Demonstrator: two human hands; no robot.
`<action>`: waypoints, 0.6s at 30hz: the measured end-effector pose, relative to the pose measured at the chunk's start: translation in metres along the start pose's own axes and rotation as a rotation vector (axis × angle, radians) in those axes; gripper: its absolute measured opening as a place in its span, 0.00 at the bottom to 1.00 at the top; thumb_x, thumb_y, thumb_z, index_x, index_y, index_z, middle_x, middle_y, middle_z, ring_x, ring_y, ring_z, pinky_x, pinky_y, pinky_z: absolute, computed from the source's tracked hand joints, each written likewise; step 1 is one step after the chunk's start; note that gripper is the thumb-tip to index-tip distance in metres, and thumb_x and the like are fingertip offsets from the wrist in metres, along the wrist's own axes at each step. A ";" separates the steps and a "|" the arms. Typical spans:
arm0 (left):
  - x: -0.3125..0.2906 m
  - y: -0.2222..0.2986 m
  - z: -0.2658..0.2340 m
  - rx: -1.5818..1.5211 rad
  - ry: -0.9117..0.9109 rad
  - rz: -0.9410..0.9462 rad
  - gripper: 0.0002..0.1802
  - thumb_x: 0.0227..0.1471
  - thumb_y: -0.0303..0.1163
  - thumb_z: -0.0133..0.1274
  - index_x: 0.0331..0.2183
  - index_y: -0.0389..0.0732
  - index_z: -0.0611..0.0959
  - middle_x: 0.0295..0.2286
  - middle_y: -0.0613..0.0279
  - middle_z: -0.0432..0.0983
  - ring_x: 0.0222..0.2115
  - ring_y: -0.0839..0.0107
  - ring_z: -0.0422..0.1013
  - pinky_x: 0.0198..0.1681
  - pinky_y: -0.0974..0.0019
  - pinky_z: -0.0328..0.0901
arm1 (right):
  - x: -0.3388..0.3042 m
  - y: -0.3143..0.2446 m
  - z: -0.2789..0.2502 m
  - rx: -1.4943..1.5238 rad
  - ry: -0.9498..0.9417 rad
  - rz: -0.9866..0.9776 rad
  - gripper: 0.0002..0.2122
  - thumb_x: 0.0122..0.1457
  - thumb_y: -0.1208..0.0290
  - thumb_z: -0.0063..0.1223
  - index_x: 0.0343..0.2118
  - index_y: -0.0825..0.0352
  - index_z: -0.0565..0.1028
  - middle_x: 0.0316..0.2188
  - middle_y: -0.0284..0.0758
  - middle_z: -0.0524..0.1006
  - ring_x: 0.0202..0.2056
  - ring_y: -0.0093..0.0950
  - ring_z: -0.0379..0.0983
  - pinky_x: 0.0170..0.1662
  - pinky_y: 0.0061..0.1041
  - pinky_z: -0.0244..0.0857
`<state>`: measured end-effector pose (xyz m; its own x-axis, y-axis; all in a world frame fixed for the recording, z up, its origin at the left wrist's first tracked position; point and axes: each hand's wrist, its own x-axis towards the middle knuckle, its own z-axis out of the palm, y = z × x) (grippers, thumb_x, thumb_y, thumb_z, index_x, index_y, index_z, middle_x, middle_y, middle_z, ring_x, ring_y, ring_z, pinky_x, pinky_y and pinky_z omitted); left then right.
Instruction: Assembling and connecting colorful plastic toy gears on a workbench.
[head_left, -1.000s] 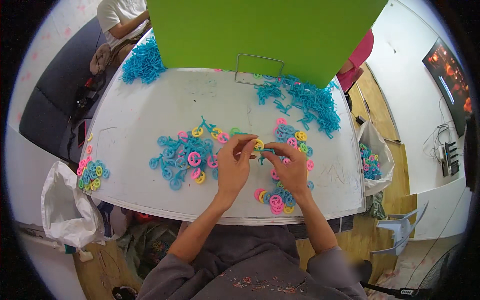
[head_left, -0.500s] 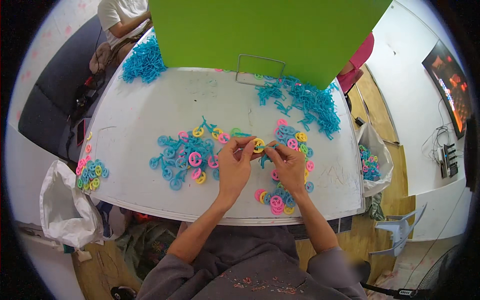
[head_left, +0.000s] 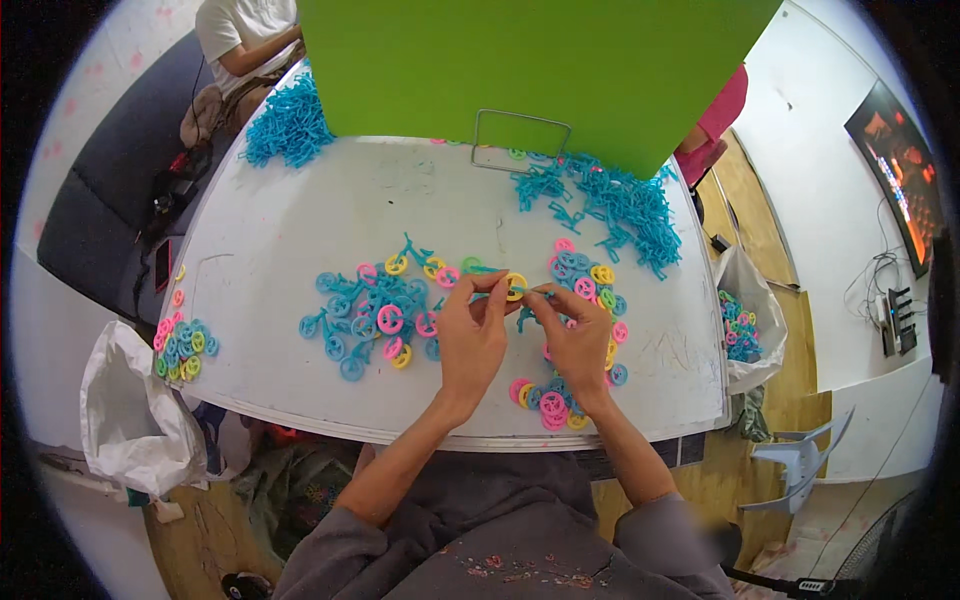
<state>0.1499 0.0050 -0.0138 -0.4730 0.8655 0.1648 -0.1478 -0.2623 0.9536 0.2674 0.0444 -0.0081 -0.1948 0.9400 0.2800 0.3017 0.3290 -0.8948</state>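
Over the front middle of the table, my left hand is closed, pinching a small yellow plastic wheel between thumb and fingers. Close beside it, my right hand pinches a blue plastic toy bike frame, its end against the wheel's middle; my fingers hide much of the frame. To the left of my hands lies a pile of blue frames with wheels on them. Loose wheels in pink, blue, yellow and green lie around and partly under my right hand.
A green panel stands across the table, with a wire stand before it. Blue frames are heaped at back left and back right. More wheels lie at the left edge. White sacks hang on both sides. Two people sit beyond.
My hands stay together over the same spot. The yellow wheel and blue frame have turned slightly between my fingers, and my right hand has shifted a little.
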 end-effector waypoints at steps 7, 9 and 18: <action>0.008 -0.012 -0.012 -0.050 -0.149 -0.121 0.07 0.59 0.27 0.46 0.34 0.31 0.72 0.35 0.55 0.74 0.37 0.67 0.75 0.41 0.66 0.74 | -0.001 0.013 -0.002 -0.240 0.135 -0.400 0.07 0.47 0.75 0.62 0.31 0.66 0.80 0.26 0.37 0.80 0.27 0.32 0.76 0.31 0.25 0.66; 0.009 -0.015 -0.014 -0.061 -0.154 -0.133 0.07 0.59 0.27 0.46 0.34 0.32 0.72 0.34 0.57 0.74 0.37 0.68 0.75 0.40 0.66 0.74 | 0.000 0.012 -0.004 -0.297 0.187 -0.505 0.07 0.47 0.76 0.62 0.31 0.66 0.80 0.27 0.37 0.80 0.28 0.31 0.76 0.33 0.25 0.67; 0.006 0.000 -0.012 0.010 -0.041 -0.119 0.06 0.59 0.28 0.47 0.34 0.35 0.74 0.28 0.64 0.73 0.27 0.79 0.71 0.29 0.73 0.71 | 0.007 0.009 -0.020 0.407 -0.252 0.068 0.14 0.53 0.83 0.55 0.43 0.69 0.75 0.25 0.32 0.77 0.30 0.23 0.76 0.36 0.21 0.70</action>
<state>0.1369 0.0050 -0.0158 -0.4169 0.9070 0.0600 -0.1918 -0.1523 0.9695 0.2876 0.0553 -0.0071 -0.4230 0.8903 0.1685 -0.0585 0.1587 -0.9856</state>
